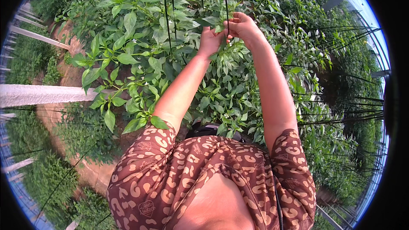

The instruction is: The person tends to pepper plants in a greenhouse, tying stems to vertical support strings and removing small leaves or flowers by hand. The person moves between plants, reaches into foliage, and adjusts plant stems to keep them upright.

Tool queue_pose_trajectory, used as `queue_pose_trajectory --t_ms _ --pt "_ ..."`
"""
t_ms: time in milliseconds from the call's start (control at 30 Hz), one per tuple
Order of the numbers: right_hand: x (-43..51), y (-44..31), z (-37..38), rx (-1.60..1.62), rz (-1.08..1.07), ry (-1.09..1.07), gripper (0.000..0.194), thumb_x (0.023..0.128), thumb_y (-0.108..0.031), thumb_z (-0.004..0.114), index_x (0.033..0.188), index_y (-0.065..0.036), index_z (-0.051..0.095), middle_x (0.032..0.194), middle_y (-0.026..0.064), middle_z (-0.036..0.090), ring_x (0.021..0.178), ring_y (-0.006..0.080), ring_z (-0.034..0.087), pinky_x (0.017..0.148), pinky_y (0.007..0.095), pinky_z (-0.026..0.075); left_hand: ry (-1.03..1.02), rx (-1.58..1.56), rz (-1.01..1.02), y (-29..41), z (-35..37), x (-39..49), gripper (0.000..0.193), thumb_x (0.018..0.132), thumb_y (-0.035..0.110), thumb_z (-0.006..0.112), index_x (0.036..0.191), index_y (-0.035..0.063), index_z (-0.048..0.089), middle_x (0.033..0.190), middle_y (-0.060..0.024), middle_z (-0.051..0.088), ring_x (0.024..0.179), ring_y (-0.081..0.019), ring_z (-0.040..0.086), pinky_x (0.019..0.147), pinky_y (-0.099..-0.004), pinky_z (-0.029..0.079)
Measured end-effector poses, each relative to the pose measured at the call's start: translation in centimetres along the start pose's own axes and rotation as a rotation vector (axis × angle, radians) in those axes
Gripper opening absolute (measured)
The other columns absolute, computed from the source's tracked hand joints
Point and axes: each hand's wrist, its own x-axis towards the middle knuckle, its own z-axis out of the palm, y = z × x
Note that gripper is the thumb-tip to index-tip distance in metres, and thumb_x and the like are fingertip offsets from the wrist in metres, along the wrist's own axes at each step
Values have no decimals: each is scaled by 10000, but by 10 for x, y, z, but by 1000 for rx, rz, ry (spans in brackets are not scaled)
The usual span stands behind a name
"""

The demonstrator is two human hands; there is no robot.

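Both hands meet among the upper leaves of a pepper plant (153, 32) with small white flowers. My left hand (211, 42) is closed around a leafy shoot (220, 20), its thumb pointing up beside a broad leaf. Close on its right, my right hand (243, 28) pinches at a hanging black string (226, 1) where it meets the shoot. Leaves and fingers hide the exact point where string and stem touch.
More black strings (166, 9) hang into the foliage left of the hands. A pale post (48, 95) juts in from the left, beside a bare soil path (72, 70). Dense pepper rows (319, 54) and dark lines (345, 119) fill the right side.
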Motion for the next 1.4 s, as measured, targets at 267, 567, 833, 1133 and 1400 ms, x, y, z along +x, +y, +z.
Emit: queue_pose_trajectory --t_ms 267,567,833,1133,1400 --pt "-1 12 10 270 -69 160 191 814 -145 711 928 -28 613 866 28 623 697 99 574 634 241 482 29 17 47 3 0 3 439 878 -47 515 1262 46 325 1025 -165 628 796 -222 662 629 -295 540" --pt "-17 33 -23 259 -197 166 376 825 -150 706 1151 -24 567 1021 55 612 868 116 585 765 242 488 107 299 -102 20 -43 -50 205 853 -64 453 958 11 612 926 -61 644 735 -121 625 702 -254 520" --pt "-93 149 -47 -533 -96 -249 172 866 -88 578 1021 -26 622 905 91 674 795 180 646 742 300 503 64 332 -345 -8 -57 -53 543 767 -65 524 1274 28 356 1260 -120 516 1146 -221 501 935 -316 412" --pt "-187 279 -31 -1045 50 -490 749 713 -135 636 1385 -179 308 1277 151 483 990 351 591 801 430 500 1 374 -339 -2 -87 -76 147 872 91 578 1012 52 597 949 -42 656 849 -98 586 741 -239 460" --pt "-136 241 24 -305 -298 -184 348 812 -179 633 1133 -79 544 1059 79 560 952 235 605 724 334 499 -79 369 -346 4 -102 -93 141 882 96 571 1021 73 577 1010 -30 640 898 -98 559 820 -256 425"
